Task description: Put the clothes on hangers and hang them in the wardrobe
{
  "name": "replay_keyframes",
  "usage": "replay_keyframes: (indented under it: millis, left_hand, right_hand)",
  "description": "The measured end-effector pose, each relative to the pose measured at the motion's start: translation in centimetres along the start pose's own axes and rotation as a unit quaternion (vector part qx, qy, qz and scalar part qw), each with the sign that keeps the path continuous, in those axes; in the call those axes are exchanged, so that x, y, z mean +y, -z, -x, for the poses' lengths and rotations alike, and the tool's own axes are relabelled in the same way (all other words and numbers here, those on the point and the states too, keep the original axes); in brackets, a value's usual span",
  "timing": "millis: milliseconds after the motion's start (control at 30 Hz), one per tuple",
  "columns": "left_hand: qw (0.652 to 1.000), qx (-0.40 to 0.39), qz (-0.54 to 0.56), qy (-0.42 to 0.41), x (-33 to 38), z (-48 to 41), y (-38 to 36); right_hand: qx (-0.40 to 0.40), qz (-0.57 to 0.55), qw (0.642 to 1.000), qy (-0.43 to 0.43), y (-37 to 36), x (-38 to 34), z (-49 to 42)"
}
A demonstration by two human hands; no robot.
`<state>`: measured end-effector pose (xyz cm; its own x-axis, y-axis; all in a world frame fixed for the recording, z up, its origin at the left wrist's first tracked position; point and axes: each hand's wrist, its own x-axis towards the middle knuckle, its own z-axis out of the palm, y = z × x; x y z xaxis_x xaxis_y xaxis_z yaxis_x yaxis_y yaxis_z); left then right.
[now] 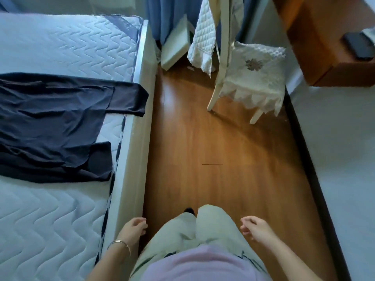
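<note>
1. Here, the dark long-sleeved garment (50,126) lies spread flat on the quilted mattress (60,47), towards its right edge. It runs off the left side of the view.
2. One sleeve reaches across the mattress's right edge, and its cuff lies on the pale bed frame (140,159). The other sleeve ends just short of that edge.
3. The left hand (135,226) hangs beside the bed frame near the bottom of the view, fingers loosely curled and holding nothing. A thin bracelet (119,243) circles its wrist.
4. The right hand (256,226) hangs on the other side of the person's legs, also loosely curled and holding nothing. Both hands are well apart from the garment.
5. The person wears light trousers (203,226) and a lilac top (203,262) and stands on a wooden floor (223,149) between the bed and a white surface on the right.
6. Further along the floor stands a pale chair (221,57) with a white lace-edged cushion (255,78) on its seat and a white quilted cloth (203,37) over its back.
7. Blue curtains (168,15) hang behind it, and a white board (176,41) leans against them.
8. A wooden desk (316,37) at the top right carries a dark flat object (359,46) near its right edge.
</note>
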<state>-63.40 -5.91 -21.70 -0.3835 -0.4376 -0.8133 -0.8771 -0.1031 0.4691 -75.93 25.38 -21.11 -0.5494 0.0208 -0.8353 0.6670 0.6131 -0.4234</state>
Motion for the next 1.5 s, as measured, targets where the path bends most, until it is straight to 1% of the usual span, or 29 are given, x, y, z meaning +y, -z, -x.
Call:
replay_keyframes:
  millis: [67,100,133,167,267,300,400,433,500,633,733,800,867,1000,1033,1133,1167,1233,1333,1433,1500]
  left_hand:
    - [0.999,-0.011,0.015,-0.041,4.5,-2.2,0.1]
    - [0.998,-0.001,0.040,-0.053,6.3,-3.2,0.2]
    - [0.997,0.000,0.059,-0.057,8.2,-4.3,0.5]
    - [0.995,0.004,0.087,-0.043,8.9,-5.6,0.7]
    - [0.987,0.032,0.151,0.047,9.7,-8.9,1.0]
    - [0.980,0.049,0.168,0.091,9.5,-9.8,1.1]
    - [0.939,0.081,0.234,0.238,8.7,-11.0,1.4]
    - [0.927,0.084,0.245,0.270,8.7,-11.0,1.4]
    - [0.906,0.104,0.283,0.297,10.0,-10.9,1.2]
    - [0.889,0.144,0.354,0.254,15.0,-11.1,1.6]
    - [0.875,0.159,0.390,0.239,16.9,-11.9,2.3]
    - [0.861,0.162,0.407,0.259,17.0,-12.7,2.9]
    - [0.847,0.160,0.421,0.283,16.4,-13.7,3.6]
    - [0.809,0.167,0.455,0.331,15.4,-15.9,6.2]
    - [0.802,0.170,0.462,0.338,15.2,-16.4,6.9]
    - [0.784,0.167,0.492,0.339,16.2,-17.3,9.7]
    - [0.779,0.173,0.504,0.331,16.8,-17.7,10.9]
    - [0.776,0.180,0.520,0.308,17.6,-18.8,13.4]
    - [0.776,0.210,0.537,0.255,19.0,-20.7,18.0]
    - [0.786,0.231,0.530,0.221,20.2,-23.4,23.4]
    - [0.799,0.235,0.517,0.198,21.1,-25.4,27.6]
  right_hand:
    - [-0.010,0.045,0.999,-0.007,0.8,-2.4,-1.9]
    - [-0.008,0.067,0.998,-0.014,1.4,-3.6,-3.1]
    - [-0.009,0.090,0.996,-0.022,2.2,-4.8,-4.5]
    - [-0.011,0.123,0.992,-0.026,2.9,-6.0,-5.9]
    - [-0.030,0.188,0.981,-0.040,5.1,-11.0,-10.1]
    - [-0.033,0.202,0.978,-0.038,5.7,-12.8,-11.6]
    - [-0.050,0.246,0.968,-0.027,7.1,-19.9,-15.8]
    - [-0.056,0.262,0.963,-0.017,7.3,-22.4,-16.9]
    - [-0.059,0.293,0.954,0.007,7.2,-27.8,-19.0]
    - [-0.068,0.333,0.938,0.064,4.4,-38.6,-23.6]
    - [-0.096,0.348,0.924,0.128,0.2,-46.6,-25.2]
    - [-0.114,0.352,0.913,0.172,-3.3,-51.0,-25.4]
    - [-0.134,0.361,0.903,0.189,-6.7,-54.0,-25.1]
    - [-0.144,0.411,0.876,0.209,-12.8,-56.8,-25.2]
    - [-0.149,0.437,0.862,0.208,-14.2,-57.0,-25.1]
    - [-0.188,0.541,0.789,0.222,-17.7,-57.8,-24.5]
    - [-0.193,0.559,0.775,0.224,-18.9,-58.4,-24.2]
    - [-0.197,0.574,0.762,0.223,-21.0,-60.0,-23.8]
    - [-0.202,0.585,0.762,0.192,-24.5,-63.6,-23.3]
    - [-0.219,0.595,0.751,0.186,-29.3,-68.2,-23.1]
    - [-0.233,0.604,0.739,0.189,-33.7,-71.7,-22.9]
